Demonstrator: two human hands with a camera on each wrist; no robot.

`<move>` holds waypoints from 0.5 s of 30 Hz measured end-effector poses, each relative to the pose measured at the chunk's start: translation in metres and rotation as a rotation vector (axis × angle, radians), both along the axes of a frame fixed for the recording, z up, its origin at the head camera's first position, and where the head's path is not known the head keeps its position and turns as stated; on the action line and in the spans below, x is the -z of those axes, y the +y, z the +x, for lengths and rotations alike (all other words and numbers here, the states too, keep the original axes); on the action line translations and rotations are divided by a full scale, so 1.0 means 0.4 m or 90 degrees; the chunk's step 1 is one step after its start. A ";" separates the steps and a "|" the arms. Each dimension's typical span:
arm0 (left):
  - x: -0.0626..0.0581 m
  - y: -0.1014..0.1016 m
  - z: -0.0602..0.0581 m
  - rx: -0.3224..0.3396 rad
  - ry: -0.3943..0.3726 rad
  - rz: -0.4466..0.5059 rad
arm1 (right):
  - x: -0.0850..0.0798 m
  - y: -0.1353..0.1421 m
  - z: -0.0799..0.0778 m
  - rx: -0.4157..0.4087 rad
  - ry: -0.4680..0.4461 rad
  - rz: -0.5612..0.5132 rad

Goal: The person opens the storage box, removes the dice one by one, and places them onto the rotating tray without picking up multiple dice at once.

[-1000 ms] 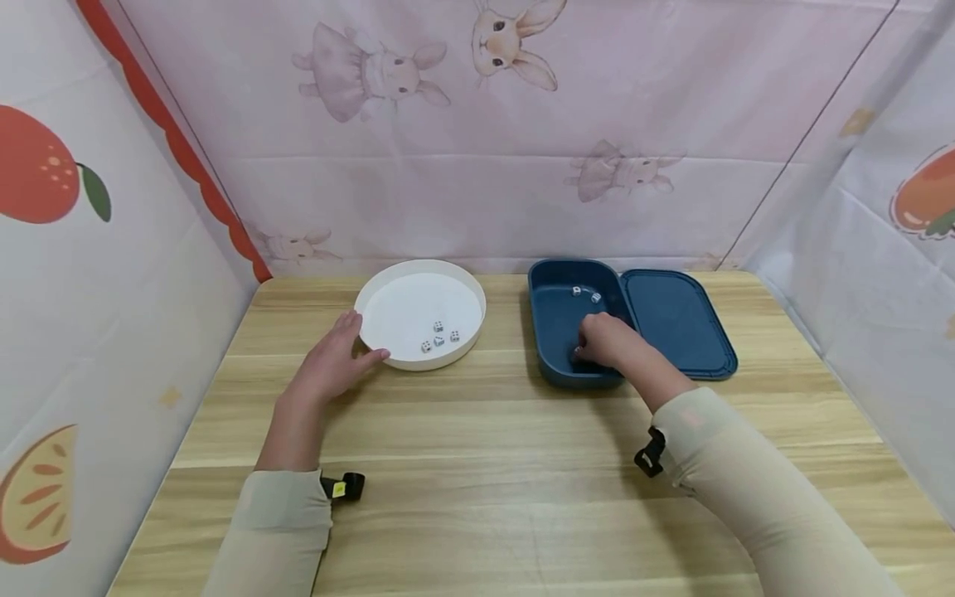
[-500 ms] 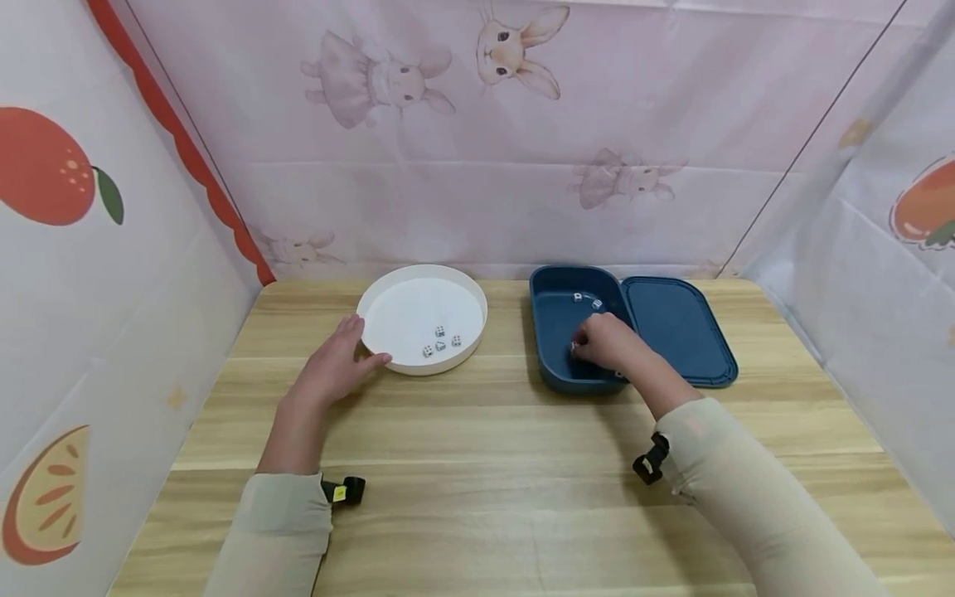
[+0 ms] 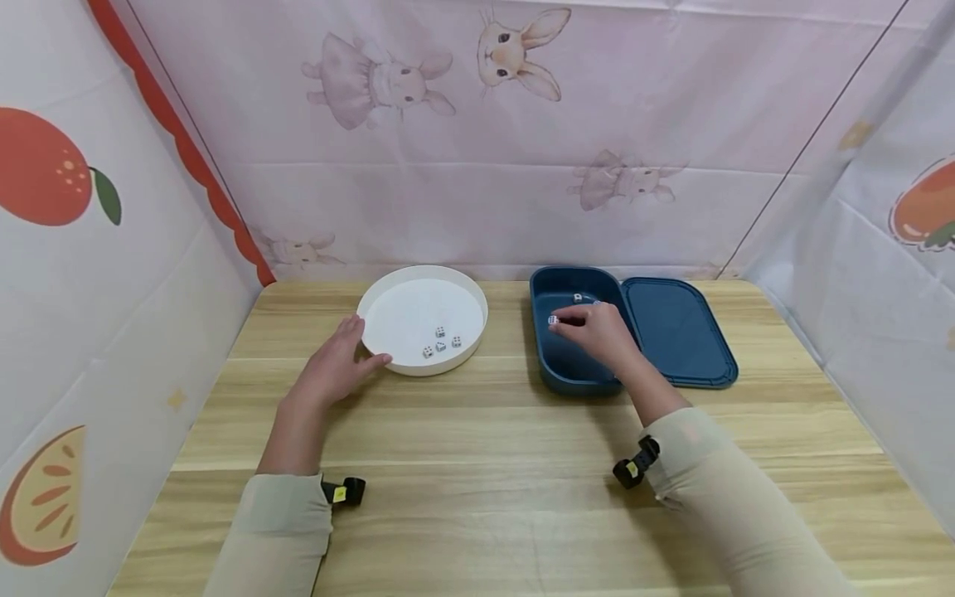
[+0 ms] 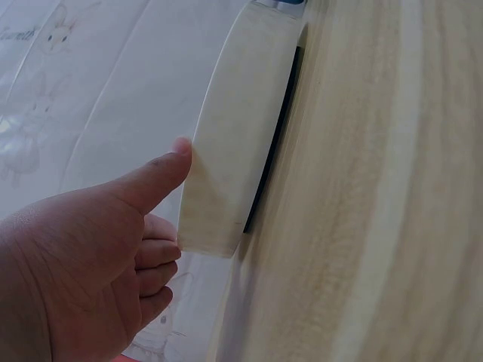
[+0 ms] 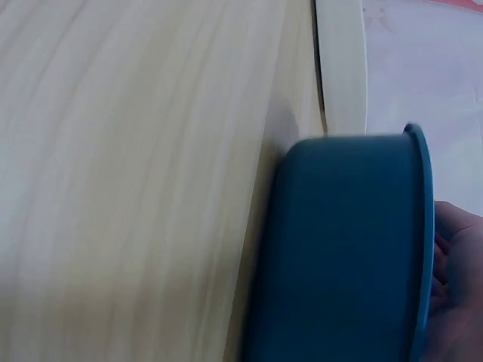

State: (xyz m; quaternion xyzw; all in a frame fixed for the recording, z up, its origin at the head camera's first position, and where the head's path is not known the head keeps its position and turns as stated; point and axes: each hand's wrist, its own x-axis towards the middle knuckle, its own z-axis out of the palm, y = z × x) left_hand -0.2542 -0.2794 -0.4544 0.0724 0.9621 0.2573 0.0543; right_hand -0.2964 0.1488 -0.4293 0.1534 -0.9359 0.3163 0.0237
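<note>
A round white tray (image 3: 403, 311) stands at the back left of the table, several white dice (image 3: 440, 347) lying in its near right part. At its left side my left hand (image 3: 328, 369) touches the rim; in the left wrist view the thumb is straight against the wall. My right hand (image 3: 608, 336) pinches one die (image 3: 553, 320) between thumb and fingertips, over a dark blue box (image 3: 578, 386). Inside the box another die (image 3: 578, 297) lies near the far end, and one more is mostly hidden by the hand. The right wrist view shows the box wall (image 5: 347, 249) hiding the fingertips.
A flat blue lid (image 3: 679, 327) lies against the box's right side. Behind tray and box hangs a pink rabbit-print cloth (image 3: 477, 207), with white printed cloths at both sides. The wooden table (image 3: 477, 481) extends in front.
My right hand has risen from the box floor and moved slightly left and away from me, a die now showing at its fingertips. My left hand stays at the tray.
</note>
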 end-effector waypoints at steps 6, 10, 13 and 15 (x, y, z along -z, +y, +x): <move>0.001 -0.001 0.001 -0.002 -0.005 -0.003 | 0.007 -0.059 0.012 0.038 -0.020 -0.150; -0.001 0.000 -0.001 -0.006 -0.008 -0.001 | -0.001 -0.121 0.021 0.056 -0.035 -0.252; -0.004 0.001 0.000 -0.007 -0.010 -0.002 | -0.004 -0.172 0.024 0.064 -0.040 -0.292; -0.004 0.001 0.000 -0.003 -0.012 -0.003 | 0.000 -0.208 0.025 0.067 -0.044 -0.313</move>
